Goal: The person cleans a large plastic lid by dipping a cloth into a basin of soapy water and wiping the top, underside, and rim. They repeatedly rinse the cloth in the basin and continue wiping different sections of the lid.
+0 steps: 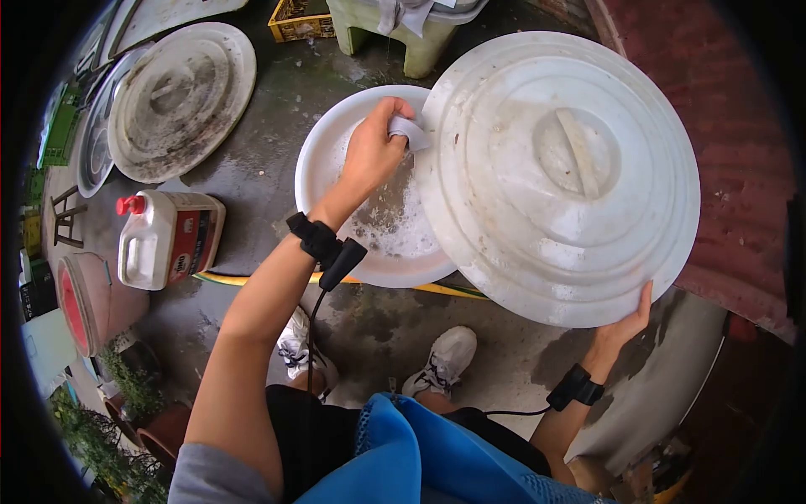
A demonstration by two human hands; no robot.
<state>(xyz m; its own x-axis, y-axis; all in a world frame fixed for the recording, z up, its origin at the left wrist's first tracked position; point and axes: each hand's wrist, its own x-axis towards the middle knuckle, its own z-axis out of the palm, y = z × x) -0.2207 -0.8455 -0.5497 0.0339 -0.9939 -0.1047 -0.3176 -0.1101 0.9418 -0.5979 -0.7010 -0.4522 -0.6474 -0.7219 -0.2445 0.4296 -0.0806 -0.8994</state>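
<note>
My left hand (pixel 374 151) is over a white basin (pixel 312 160) of foamy, murky water, its fingers closed on a white cloth (pixel 409 133). The cloth is right at the left rim of a large round white lid (pixel 495 168), streaked with dirt and wet. My right hand (pixel 625 323) grips the lid's lower right rim, with most of its fingers hidden beneath. Tilted, the lid covers the basin's right side in this view, its bar handle (pixel 578 153) facing me.
A dirty round lid (pixel 180 101) leans at the upper left. Below it stands a jug (pixel 172 238) with a red cap. A yellow hose (pixel 445 290) runs behind my shoes. A greenish stool (pixel 420 52) and yellow crate (pixel 300 21) are at the back; a dark red surface (pixel 735 160) lies right.
</note>
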